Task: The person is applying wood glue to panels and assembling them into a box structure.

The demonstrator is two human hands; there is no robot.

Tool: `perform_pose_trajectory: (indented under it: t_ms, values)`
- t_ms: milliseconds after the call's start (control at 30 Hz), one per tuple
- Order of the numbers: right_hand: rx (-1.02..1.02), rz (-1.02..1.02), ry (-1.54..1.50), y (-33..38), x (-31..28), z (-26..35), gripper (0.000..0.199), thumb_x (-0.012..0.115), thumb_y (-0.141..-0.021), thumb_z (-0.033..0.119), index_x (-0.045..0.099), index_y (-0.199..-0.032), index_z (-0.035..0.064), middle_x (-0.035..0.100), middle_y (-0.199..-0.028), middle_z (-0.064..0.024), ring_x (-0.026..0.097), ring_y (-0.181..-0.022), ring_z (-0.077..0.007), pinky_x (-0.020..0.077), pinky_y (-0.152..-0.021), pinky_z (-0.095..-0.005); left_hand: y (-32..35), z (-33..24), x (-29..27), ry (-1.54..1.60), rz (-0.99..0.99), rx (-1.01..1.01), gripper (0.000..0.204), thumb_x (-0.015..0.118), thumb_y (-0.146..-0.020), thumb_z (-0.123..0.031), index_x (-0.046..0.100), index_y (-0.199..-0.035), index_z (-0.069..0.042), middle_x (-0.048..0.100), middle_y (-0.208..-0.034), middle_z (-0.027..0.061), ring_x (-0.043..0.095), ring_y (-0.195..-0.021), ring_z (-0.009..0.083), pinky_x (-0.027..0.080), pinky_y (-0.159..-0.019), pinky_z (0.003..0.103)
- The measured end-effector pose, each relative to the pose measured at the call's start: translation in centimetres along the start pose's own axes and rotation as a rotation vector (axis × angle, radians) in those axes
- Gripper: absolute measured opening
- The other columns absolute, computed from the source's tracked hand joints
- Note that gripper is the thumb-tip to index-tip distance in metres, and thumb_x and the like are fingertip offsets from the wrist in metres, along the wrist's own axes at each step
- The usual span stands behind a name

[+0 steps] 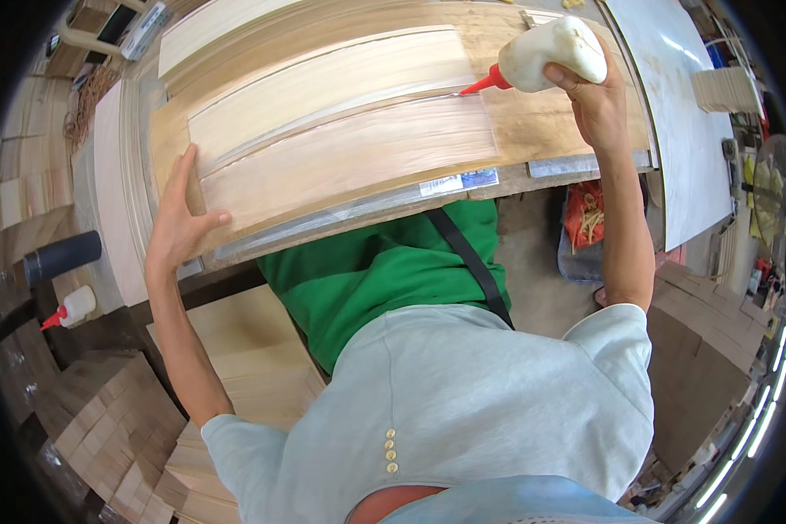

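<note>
Glue bottle [561, 52], white squeezable plastic with a red nozzle, sits in the right hand [596, 105], whose fingers wrap fully round its belly; the nozzle tip touches the seam between two pale veneer sheets [341, 122] at their right end. By my judgement the bottle is light and soft-walled, so a grip round the middle (as here) gives both hold and squeeze, though any glue on the plastic would make it slippery.

Left of the bottle, the veneer sheets look thin, limp and easily split along the grain; they are better pressed flat than picked up by an edge. The left hand [179, 227] does just that: it lies open, fingers spread and palm down, on the sheets' far left end, gripping nothing.

Beneath the sheets lies a brown backing board [550, 131], resting on the worktop [672, 113], whose grey surface curves away right of the bottle. Well below and left of the bottle, a second glue bottle [74, 307] stands beside a dark cylinder [61, 256], with stacks of small wood blocks [105, 419] on the floor. Right of the bottle, shelves hold clutter too small to tell.
</note>
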State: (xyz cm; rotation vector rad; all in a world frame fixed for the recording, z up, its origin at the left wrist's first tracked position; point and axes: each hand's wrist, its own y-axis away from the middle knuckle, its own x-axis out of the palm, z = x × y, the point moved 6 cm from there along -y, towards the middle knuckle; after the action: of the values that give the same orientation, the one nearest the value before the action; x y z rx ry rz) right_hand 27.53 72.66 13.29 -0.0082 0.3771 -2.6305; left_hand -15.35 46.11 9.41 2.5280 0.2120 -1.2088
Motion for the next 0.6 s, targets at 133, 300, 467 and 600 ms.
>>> perform_pose_trajectory:
  t_ms: [133, 300, 467, 600]
  values:
    - [0.056, -0.076, -0.046, 0.5, -2.7, -1.0, 0.046, 0.068, -0.086, 0.000, 0.051, -0.129, -0.0002, 0.062, -0.119, -0.0093, 0.059, -0.112, -0.0202, 0.0489, -0.094, -0.0351, -0.1, -0.7, -0.2, -0.069, 0.016, 0.012, 0.105, 0.080, -0.058, -0.005, 0.030, -0.150, -0.006, 0.034, -0.153, 0.0171, 0.024, -0.145, 0.0319, 0.020, -0.119, 0.038]
    - [0.083, -0.227, -0.265, 2.0, -5.4, -2.1, 0.038, 0.068, -0.089, 0.013, 0.056, -0.124, 0.0017, 0.063, -0.119, -0.0107, 0.063, -0.108, -0.0243, 0.0556, -0.088, -0.0416, -0.7, -5.3, 1.2, -0.164, -0.018, 0.209, 0.106, 0.084, -0.059, -0.012, 0.030, -0.150, -0.007, 0.030, -0.155, 0.0172, 0.021, -0.146, 0.0320, 0.019, -0.119, 0.040]
    - [0.019, -0.431, -0.492, 2.6, -3.5, -4.2, 0.034, 0.067, -0.089, 0.008, 0.057, -0.121, 0.0012, 0.064, -0.114, -0.0102, 0.065, -0.105, -0.0260, 0.0571, -0.089, -0.0477, -2.6, -12.6, 7.1, -0.290, 0.075, 0.379, 0.115, 0.089, -0.052, -0.030, 0.032, -0.150, -0.009, 0.023, -0.158, 0.0173, 0.015, -0.148, 0.0340, 0.017, -0.120, 0.045]
    - [0.094, -0.618, -0.601, 1.7, -1.5, -5.2, 0.045, 0.071, -0.084, 0.004, 0.053, -0.125, 0.0004, 0.065, -0.113, -0.0095, 0.066, -0.102, -0.0223, 0.0576, -0.084, -0.0384, -3.4, -13.3, 9.0, -0.323, 0.124, 0.388, 0.115, 0.089, -0.051, -0.038, 0.035, -0.148, -0.010, 0.021, -0.158, 0.0171, 0.014, -0.147, 0.0356, 0.018, -0.118, 0.048]
